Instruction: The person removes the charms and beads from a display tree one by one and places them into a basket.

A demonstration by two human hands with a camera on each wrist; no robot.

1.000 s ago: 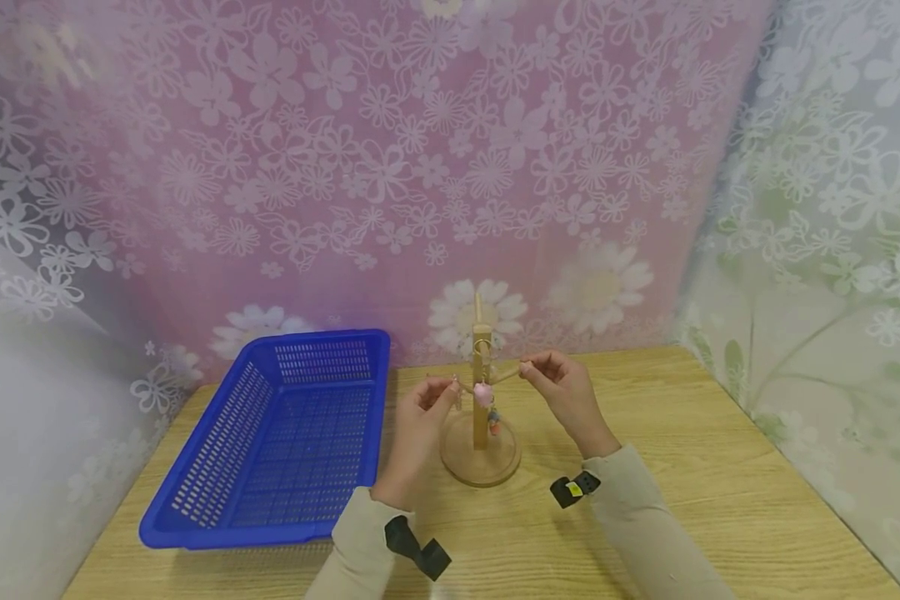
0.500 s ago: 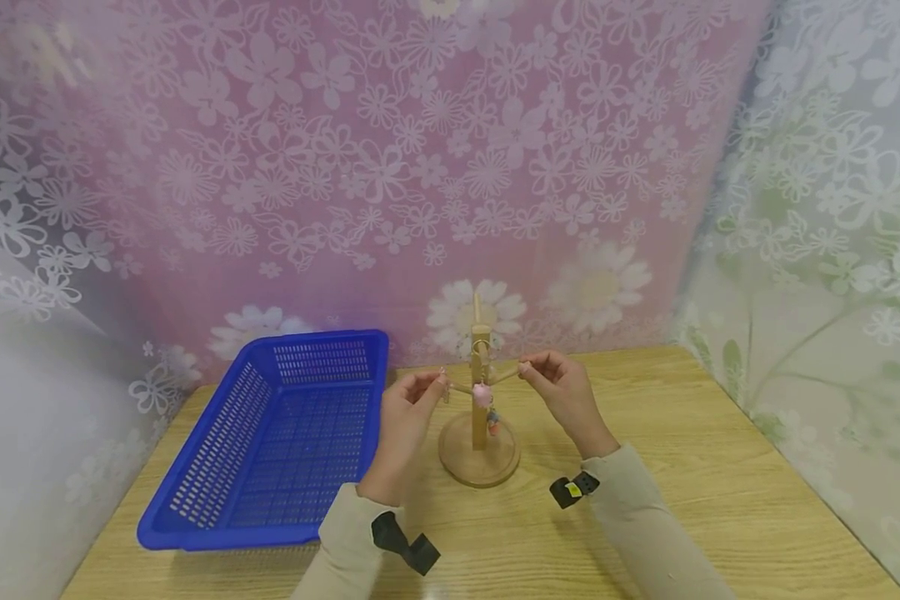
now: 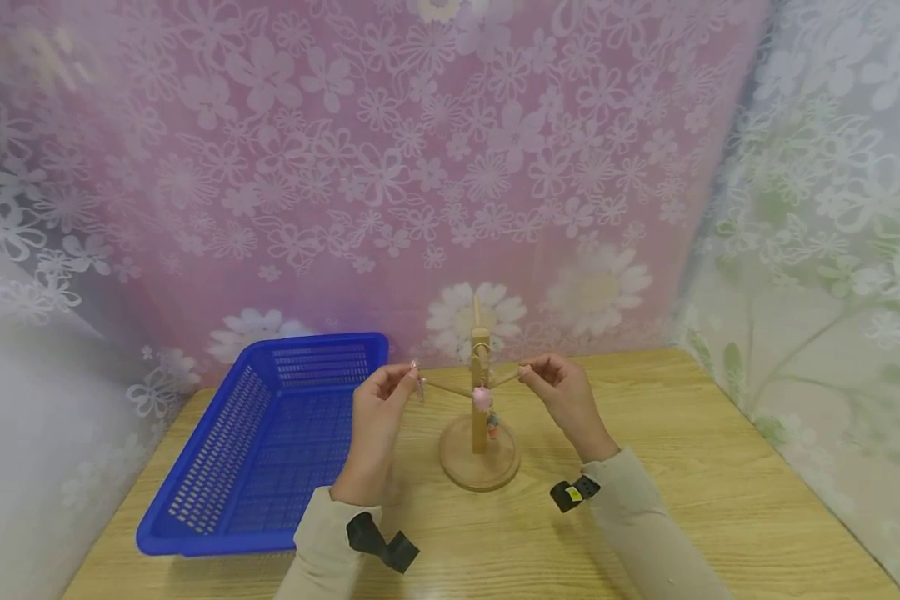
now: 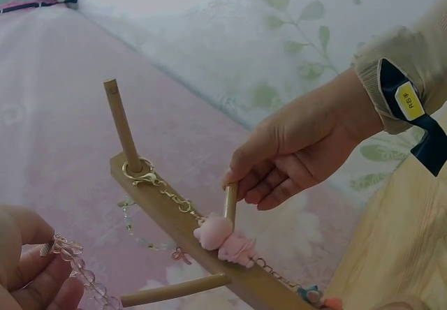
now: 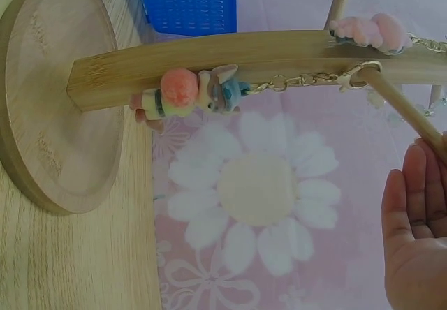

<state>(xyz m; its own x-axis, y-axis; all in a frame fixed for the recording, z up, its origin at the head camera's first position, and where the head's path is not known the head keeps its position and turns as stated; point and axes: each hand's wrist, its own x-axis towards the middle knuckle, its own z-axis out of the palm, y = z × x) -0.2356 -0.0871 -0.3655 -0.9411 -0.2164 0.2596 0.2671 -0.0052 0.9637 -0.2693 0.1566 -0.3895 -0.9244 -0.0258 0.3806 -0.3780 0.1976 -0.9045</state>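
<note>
A wooden stand (image 3: 479, 437) with a round base and several pegs stands mid-table. Between thumb and fingers, my left hand (image 3: 373, 417) pinches a bracelet of clear pink beads (image 4: 85, 274) by the tip of the left peg (image 4: 174, 290); whether the peg still passes through it, I cannot tell. My right hand (image 3: 567, 398) holds the end of the right peg (image 5: 405, 107). A pink figure keychain (image 4: 227, 240) hangs at the front of the post, with a small figure keychain holding an orange ball (image 5: 180, 88) lower down. Behind the post hangs a pale beaded strand with a pink bow (image 4: 181, 256).
To the left of the stand, close by my left forearm, sits a blue plastic basket (image 3: 262, 546) with slotted walls. Flower-patterned cloth (image 3: 450, 167) rises behind the wooden table (image 3: 690, 467) and along its sides.
My left hand has moved left along the left peg to its tip, carrying the pink bead bracelet. The right hand keeps its hold on the right peg.
</note>
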